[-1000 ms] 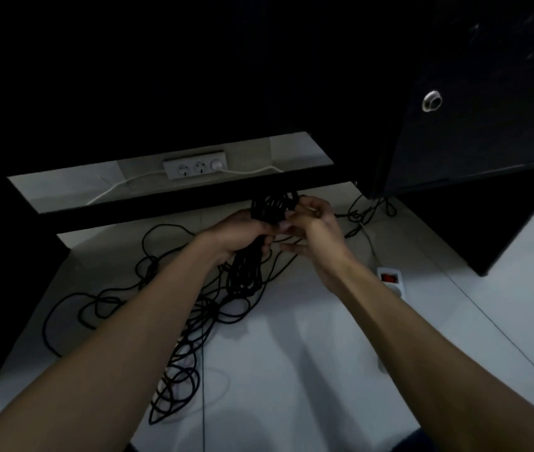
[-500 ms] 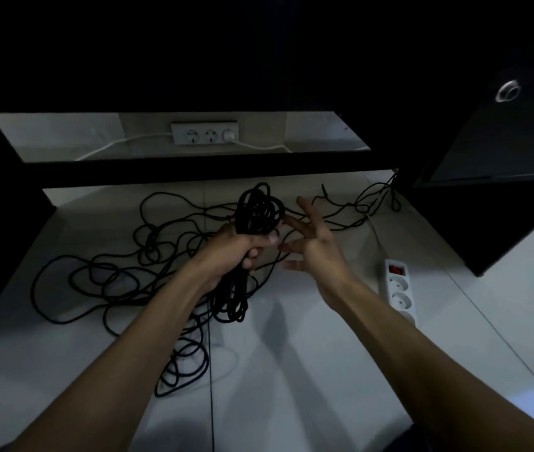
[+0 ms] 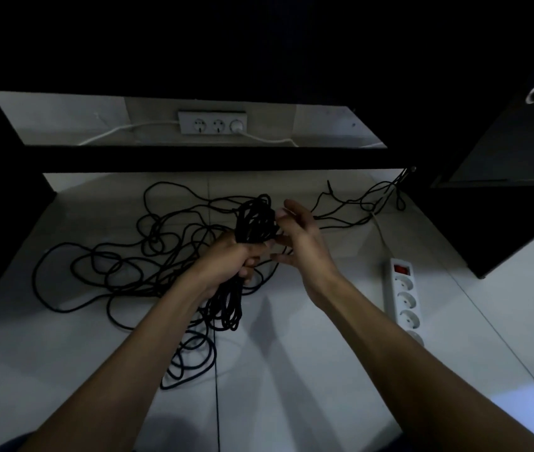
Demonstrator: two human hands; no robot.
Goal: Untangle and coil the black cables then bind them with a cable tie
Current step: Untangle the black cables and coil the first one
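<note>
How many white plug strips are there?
2: one power strip sits under the dark furniture at the back; another power strip lies on the floor to the right of the hands.

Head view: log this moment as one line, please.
left hand: gripping cable bundle | right hand: open beside bundle | loose cable: tangled on floor | cable tie: not seen

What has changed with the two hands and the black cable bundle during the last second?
The right hand let go of the coiled black cable bundle and opened; its fingers now spread beside the coil. The left hand keeps its closed grip on the bundle, loops hanging below. The loose black cable on the white floor and the white power strip stayed where they were.
</note>
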